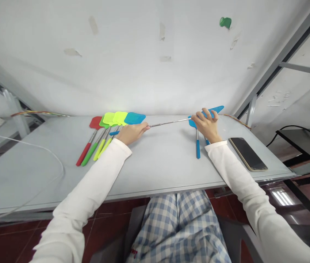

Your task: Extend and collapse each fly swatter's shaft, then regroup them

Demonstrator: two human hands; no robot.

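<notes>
Between my two hands stretches a blue fly swatter with a thin metal telescopic rod [168, 123], held just above the grey table [157, 164]. My left hand [131, 132] grips its blue handle end. My right hand [207, 125] holds its blue mesh head [216, 109] at the far right. Under my right hand lies another blue swatter [198, 144], handle pointing toward me. To the left of my left hand, several swatters lie side by side: red [89, 144], green [93, 149], yellow-green [104, 144] and a blue-headed one [134, 118].
A phone [248, 153] lies face up near the table's right edge. A white cable [53, 157] loops over the table's left part. A white wall stands right behind the table. Metal frame bars rise at right and left.
</notes>
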